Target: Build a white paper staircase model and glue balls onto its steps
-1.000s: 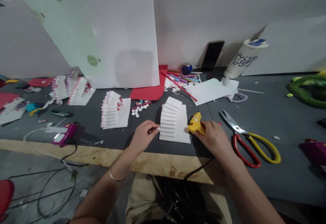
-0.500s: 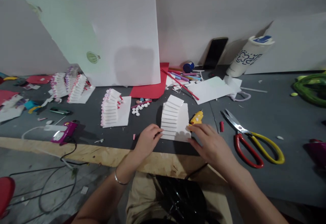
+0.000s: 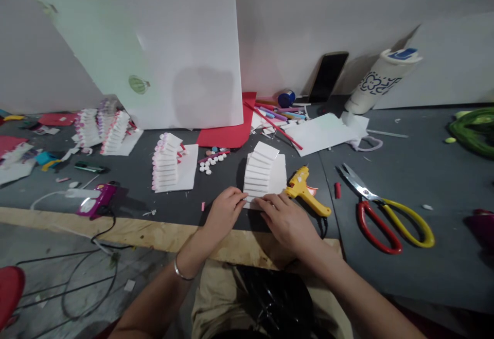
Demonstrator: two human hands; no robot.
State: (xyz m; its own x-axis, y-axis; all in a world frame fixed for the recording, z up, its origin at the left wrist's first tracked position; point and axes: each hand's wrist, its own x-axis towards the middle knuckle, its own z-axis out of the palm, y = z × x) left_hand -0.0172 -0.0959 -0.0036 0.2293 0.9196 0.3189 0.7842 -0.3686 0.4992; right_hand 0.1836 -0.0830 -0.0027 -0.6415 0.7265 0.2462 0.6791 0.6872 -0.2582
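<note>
In the head view, a white card (image 3: pixel 278 170) lies near the table's front edge, bearing a curved row of overlapping white strips (image 3: pixel 258 174) like a small staircase. My left hand (image 3: pixel 224 211) is closed in a pinch at the left end of the lowest strip. My right hand (image 3: pixel 287 220) has its fingertips together at that strip's right end, covering the card's lower right corner. Just right of the card lies a yellow hot glue gun (image 3: pixel 303 189), its nozzle pointing away. A similar stepped piece with pink beads (image 3: pixel 165 166) stands to the left.
Large scissors (image 3: pixel 370 200) with red and yellow handles lie on the right. Small white beads (image 3: pixel 210 164), a red sheet (image 3: pixel 224 137) and coloured sticks (image 3: pixel 278 115) lie behind. A phone (image 3: pixel 328 76) and a white tumbler (image 3: pixel 380 82) stand at the back. A purple device (image 3: pixel 96 200) sits left.
My right hand has moved left from the card's right edge to the lowest strip, uncovering the glue gun's handle. My left hand has stayed at the strip's left end.
</note>
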